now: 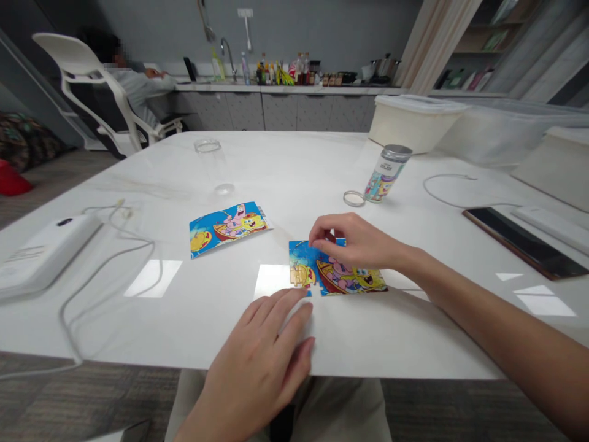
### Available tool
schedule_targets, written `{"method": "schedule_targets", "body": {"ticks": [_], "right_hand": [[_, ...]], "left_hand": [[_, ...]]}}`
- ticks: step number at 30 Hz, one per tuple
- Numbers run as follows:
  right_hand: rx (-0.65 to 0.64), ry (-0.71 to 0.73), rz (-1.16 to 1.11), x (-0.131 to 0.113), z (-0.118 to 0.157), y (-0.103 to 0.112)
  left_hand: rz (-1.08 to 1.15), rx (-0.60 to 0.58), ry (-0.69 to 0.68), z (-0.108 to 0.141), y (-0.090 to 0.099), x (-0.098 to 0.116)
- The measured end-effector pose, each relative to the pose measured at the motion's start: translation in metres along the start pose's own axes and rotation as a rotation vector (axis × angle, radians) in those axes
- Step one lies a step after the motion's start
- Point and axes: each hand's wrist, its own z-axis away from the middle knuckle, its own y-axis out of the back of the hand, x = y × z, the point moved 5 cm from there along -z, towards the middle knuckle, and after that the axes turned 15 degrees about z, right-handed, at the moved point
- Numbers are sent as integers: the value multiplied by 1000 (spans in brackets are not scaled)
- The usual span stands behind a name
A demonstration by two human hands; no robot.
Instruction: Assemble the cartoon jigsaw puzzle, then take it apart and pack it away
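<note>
A small jigsaw puzzle (330, 283) with a cartoon boat scene lies on the white table, mostly joined, with a notch along its lower edge. Over its upper part is my right hand (352, 239), thumb and fingers curled together at the top edge; whatever they grip, if anything, is hidden. My left hand (264, 353) rests with fingers stretched out, the tips at the puzzle's lower left corner. Left of the puzzle, a picture sheet (230, 226) with the same scene lies slightly curled. Behind it stands a clear plastic cylinder (211, 162).
A printed can (388, 174) stands at the right, beside a ring-shaped lid (354, 197). Farther right lie a phone (524, 239) and a cable. Storage boxes (414, 123) line the back right. A white device (46, 255) with cords is at left. A person (142, 92) sits beyond.
</note>
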Motion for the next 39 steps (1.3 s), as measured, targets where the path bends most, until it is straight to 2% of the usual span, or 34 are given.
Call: {"method": "schedule_targets", "body": {"ticks": [2,4,7,10,13,16,19,22,29,36,39], "right_hand": [[153,-146,43,17,-1,13],[213,-273,135,37,-1,20],[179,-358,306,64,-1,20],[122,-358,399,78,-1,19],[84,-352,452,82,1,22],[51,-398,482,87,5,26],[-28,-446,454,94,7,24],[-71,-450,404,97,6,20],[-93,-423,346,92,6,17],[-59,-470,284,90,5,17],[-36,-426,234,79,3,19]], "left_hand": [[19,77,2,0,10,0],[6,106,-5,-6,23,0],[-118,63,-80,-33,44,-2],[-294,-19,-163,-76,60,-14],[-402,-131,-231,-118,62,-40],[-500,-184,-296,-139,50,-74],[-565,-234,-275,-136,33,-102],[-550,-325,-231,-123,19,-112],[-457,-333,-214,-117,10,-96],[-415,-359,-223,-116,5,-97],[-373,-348,-217,-116,7,-96]]}}
